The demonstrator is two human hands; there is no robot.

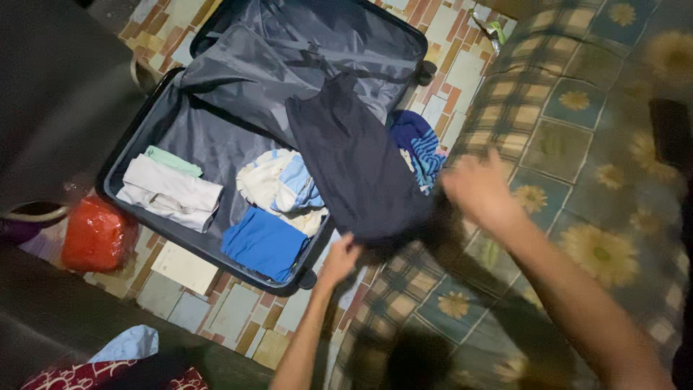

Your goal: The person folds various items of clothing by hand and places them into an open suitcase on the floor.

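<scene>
Both hands, left hand (339, 258) and right hand (478, 189), are gripping the dark garment (354, 162), its length stretching away over the open suitcase (155, 133)

Tiled floor (216, 310), sunflower-patterned mattress (577, 144)

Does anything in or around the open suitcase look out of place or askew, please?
Mildly: the dark garment, held by both hands, drapes across the suitcase rim, and a blue striped garment lies crumpled outside it on the floor.

Both bare arms stretch forward, left hand (339, 258) with fingers curled closed, right hand (480, 191) motion-blurred.
</scene>
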